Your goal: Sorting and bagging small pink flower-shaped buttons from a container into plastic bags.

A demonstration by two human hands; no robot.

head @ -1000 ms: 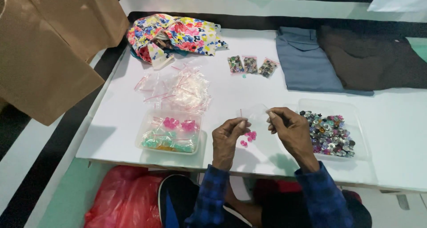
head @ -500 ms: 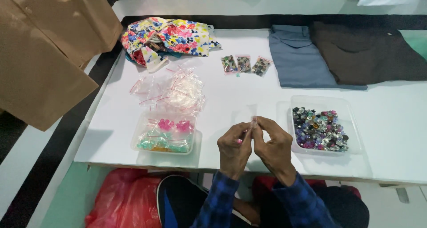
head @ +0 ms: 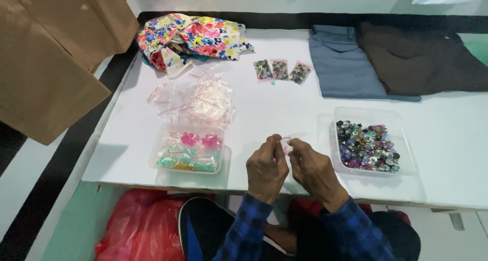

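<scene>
Both hands meet over the front edge of the white table (head: pixel 284 103). My left hand (head: pixel 266 168) and my right hand (head: pixel 313 170) pinch the top of a small clear zip bag (head: pixel 286 145) with pink pieces inside, holding it between them. To the right stands a clear tray of mixed coloured buttons (head: pixel 367 145). On the left, a clear tray (head: pixel 187 150) holds filled small bags with pink, green and yellow contents.
A pile of empty small zip bags (head: pixel 201 98) lies behind the left tray. Three filled bags (head: pixel 280 70) lie further back. A floral cloth (head: pixel 190 37), blue-grey and dark brown folded garments (head: pixel 345 62) sit at the rear. A red plastic bag (head: pixel 137 228) is below.
My hands have come together from apart and now pinch the small bag's top between them, slightly lower and nearer the table's front edge.
</scene>
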